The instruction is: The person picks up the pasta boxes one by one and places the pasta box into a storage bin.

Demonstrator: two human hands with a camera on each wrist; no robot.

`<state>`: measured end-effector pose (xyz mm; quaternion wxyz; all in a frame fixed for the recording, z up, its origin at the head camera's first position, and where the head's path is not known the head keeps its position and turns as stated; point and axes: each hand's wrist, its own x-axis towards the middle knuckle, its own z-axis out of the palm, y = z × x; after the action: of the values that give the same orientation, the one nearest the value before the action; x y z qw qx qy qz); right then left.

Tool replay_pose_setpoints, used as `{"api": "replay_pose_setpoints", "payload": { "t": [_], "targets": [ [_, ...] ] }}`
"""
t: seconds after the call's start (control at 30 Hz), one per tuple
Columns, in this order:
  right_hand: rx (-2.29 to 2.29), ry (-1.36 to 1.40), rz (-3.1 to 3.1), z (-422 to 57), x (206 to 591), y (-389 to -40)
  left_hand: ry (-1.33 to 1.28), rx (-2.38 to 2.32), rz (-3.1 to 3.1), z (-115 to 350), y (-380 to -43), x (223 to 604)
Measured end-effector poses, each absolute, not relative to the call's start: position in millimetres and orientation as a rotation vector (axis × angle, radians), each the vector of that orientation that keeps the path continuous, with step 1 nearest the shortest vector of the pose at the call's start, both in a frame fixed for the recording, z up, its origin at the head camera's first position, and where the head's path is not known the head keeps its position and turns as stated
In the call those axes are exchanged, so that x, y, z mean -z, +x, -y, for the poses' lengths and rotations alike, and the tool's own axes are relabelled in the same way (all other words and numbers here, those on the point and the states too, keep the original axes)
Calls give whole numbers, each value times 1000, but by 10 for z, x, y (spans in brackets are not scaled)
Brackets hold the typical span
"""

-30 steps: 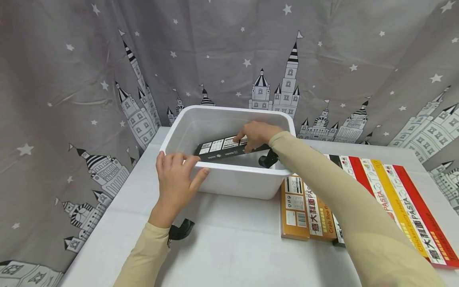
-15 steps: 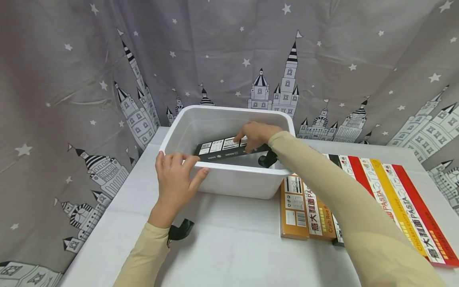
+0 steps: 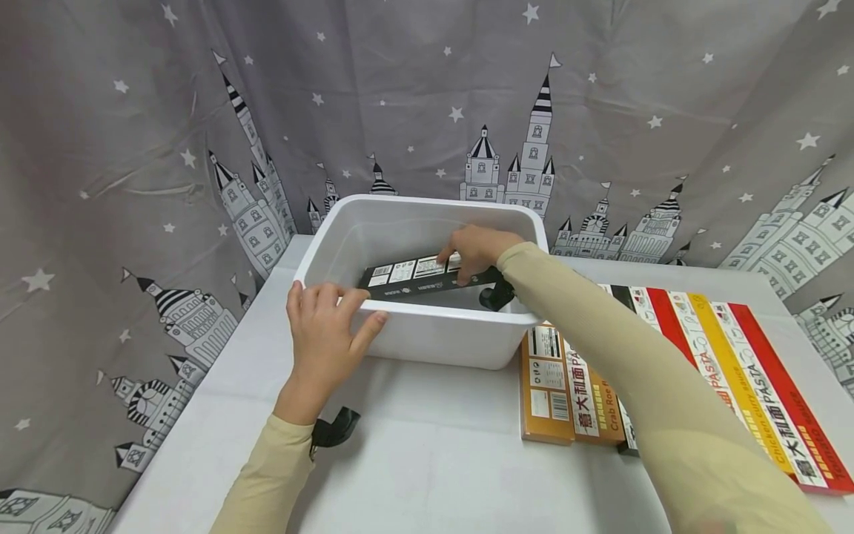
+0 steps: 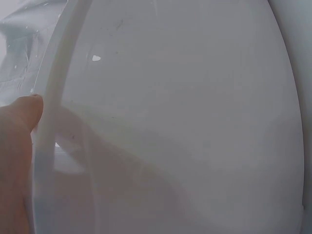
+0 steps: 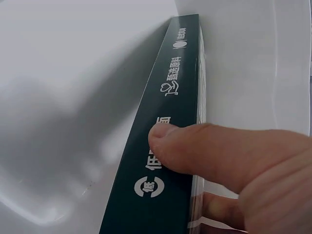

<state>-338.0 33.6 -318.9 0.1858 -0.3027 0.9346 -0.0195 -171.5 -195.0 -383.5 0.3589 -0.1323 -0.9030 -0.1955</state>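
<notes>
A white plastic tub [image 3: 440, 337] stands on the table, seen from its front side. My left hand [image 3: 325, 341] grips its front rim near the left corner, fingers over the edge and thumb outside. The tub's pale wall [image 4: 195, 87] fills most of the left wrist view, with the thumb [image 4: 31, 112] at the rim. Inside the tub a long dark pasta box [image 3: 407, 285] lies at a slant. My right hand [image 3: 477, 248] reaches in over the right side and holds it. In the right wrist view the thumb [image 5: 195, 146] presses the narrow side; other fingers show at the adjoining face.
Several pasta boxes in a row lie right of the tub, among them an orange one [image 3: 548, 400], a yellow one [image 3: 734, 371] and a red one [image 3: 777, 378]. The right sleeve [image 3: 620, 363] crosses over them. A grey castle-print curtain [image 3: 400, 96] hangs behind.
</notes>
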Motion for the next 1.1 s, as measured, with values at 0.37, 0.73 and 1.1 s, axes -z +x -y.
{"api": "replay_pose_setpoints", "payload": {
  "t": [0.37, 0.73, 1.1],
  "targets": [
    [63, -853, -2621, -347, 3159, -3366, -346, 501, 2309, 1947, -1723, 3835],
    [175, -800, -2652, -352, 3132, -3383, -344, 504, 2315, 1952, -1721, 3838],
    [196, -773, -2645, -347, 3144, -3397, -347, 497, 2321, 1947, -1723, 3838]
  ]
}}
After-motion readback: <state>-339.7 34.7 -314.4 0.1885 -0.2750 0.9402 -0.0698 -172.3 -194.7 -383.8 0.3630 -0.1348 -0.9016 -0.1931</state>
